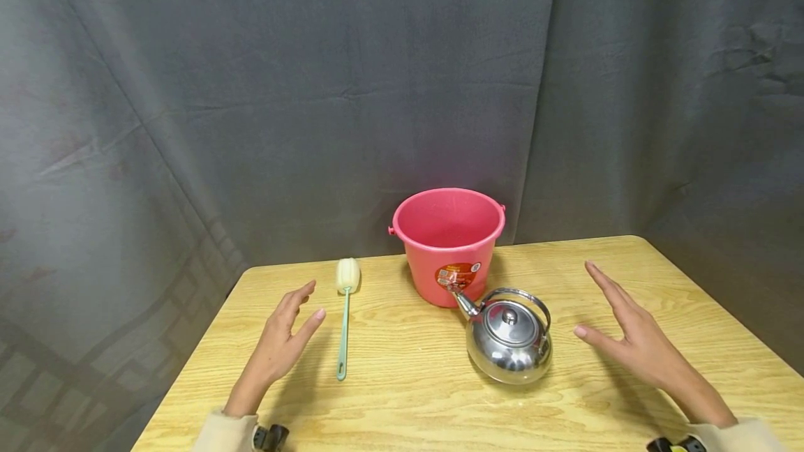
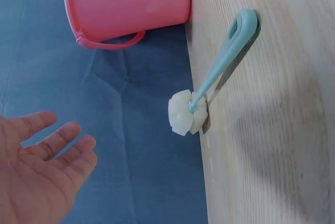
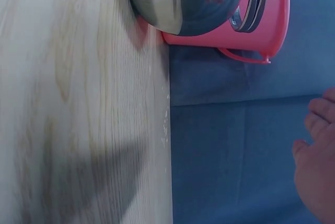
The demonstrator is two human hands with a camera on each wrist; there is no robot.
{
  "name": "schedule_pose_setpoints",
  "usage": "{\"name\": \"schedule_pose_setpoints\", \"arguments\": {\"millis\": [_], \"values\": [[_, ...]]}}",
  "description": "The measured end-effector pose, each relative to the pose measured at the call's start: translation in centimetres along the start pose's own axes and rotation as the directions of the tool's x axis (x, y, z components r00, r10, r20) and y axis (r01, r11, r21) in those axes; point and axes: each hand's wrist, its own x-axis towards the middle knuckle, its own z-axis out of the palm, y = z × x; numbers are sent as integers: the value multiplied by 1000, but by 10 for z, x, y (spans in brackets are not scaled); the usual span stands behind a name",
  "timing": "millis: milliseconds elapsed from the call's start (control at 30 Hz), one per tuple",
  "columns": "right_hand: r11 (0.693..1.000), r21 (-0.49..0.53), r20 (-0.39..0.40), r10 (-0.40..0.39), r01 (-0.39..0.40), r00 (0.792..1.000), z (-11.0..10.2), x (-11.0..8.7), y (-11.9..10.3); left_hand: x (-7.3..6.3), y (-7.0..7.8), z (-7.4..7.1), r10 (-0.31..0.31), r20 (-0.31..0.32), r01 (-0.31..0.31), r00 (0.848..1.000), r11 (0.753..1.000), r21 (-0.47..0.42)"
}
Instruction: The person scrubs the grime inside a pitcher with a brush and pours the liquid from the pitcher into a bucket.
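My left hand [image 1: 280, 340] hovers over the left part of the table, fingers spread and holding nothing. Just right of it lies a sponge brush [image 1: 345, 319] with a pale sponge head and a long green handle, its head toward the back edge. On the other side, my right hand [image 1: 634, 340] is held above the table, thumb apart from the straight fingers, nothing in it. Nearest to it stands a shiny steel kettle [image 1: 507, 354], spout pointing back and left, arched handle raised. Behind the kettle a pink bucket [image 1: 417, 264] stands upright; the spout overlaps its label in the head view.
The wood-patterned table [image 1: 402, 410] ends at a back edge just behind the bucket and brush head. A dark grey cloth [image 1: 352, 103] hangs behind and along both sides. In the left wrist view, the bucket's handle [image 2: 118, 45] hangs down along its side.
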Motion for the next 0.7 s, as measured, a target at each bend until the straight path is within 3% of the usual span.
{"name": "schedule_pose_setpoints", "arguments": {"millis": [700], "values": [[1000, 23, 6, -9, 9, 1000, 9, 1, -4, 0, -2, 6, -3, 20, 4, 1000, 999, -45]]}}
